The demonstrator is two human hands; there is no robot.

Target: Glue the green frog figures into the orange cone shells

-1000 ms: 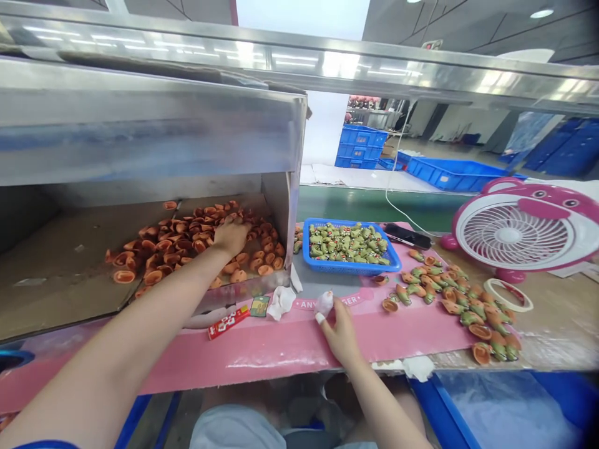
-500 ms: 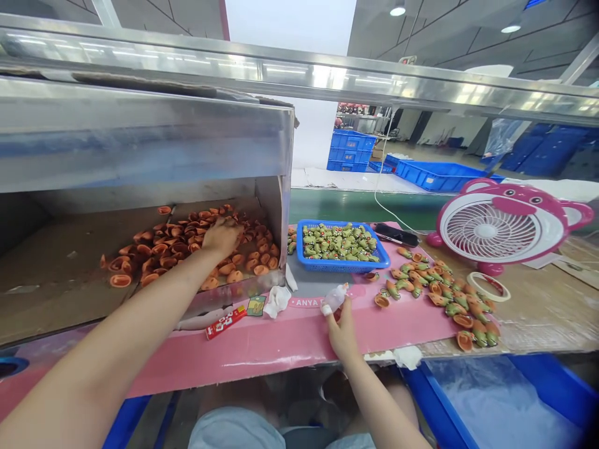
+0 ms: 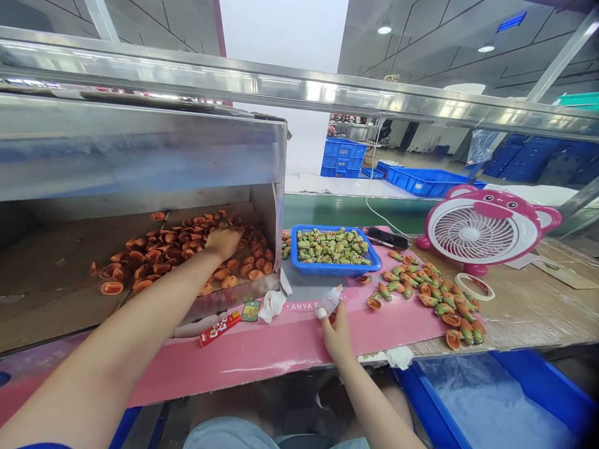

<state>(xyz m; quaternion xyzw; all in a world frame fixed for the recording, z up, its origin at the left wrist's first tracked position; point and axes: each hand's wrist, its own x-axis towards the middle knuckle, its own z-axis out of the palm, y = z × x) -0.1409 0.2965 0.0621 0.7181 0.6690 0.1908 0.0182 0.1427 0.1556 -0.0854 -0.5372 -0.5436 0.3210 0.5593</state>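
My left hand [image 3: 225,242] reaches into the open-fronted box, over a heap of orange hollow shell-like pieces [image 3: 175,240]. Its fingertips are lost among the pieces, so I cannot see whether it grips one. Above the pink mat, my right hand [image 3: 337,330] is closed around a small, pale, translucent squeeze bottle [image 3: 330,300], nozzle tilted up to the right. White wrapping covers the tip of a digit by the bottle. Beyond it, a blue basket [image 3: 337,269] holds many small green pieces [image 3: 332,246]. Joined orange-and-green pieces [image 3: 437,290] lie scattered to the right.
A red-and-white tube [image 3: 219,328] and crumpled white tissue [image 3: 272,305] lie before the box. A pink fan [image 3: 472,234], a tape roll [image 3: 474,287] and a dark phone-like object [image 3: 387,238] stand or lie farther right. A metal rail [image 3: 309,90] crosses above.
The camera view has shifted slightly, moving the scene a little to the left. My left hand stays at the orange heap, and my right hand keeps the bottle in much the same place.
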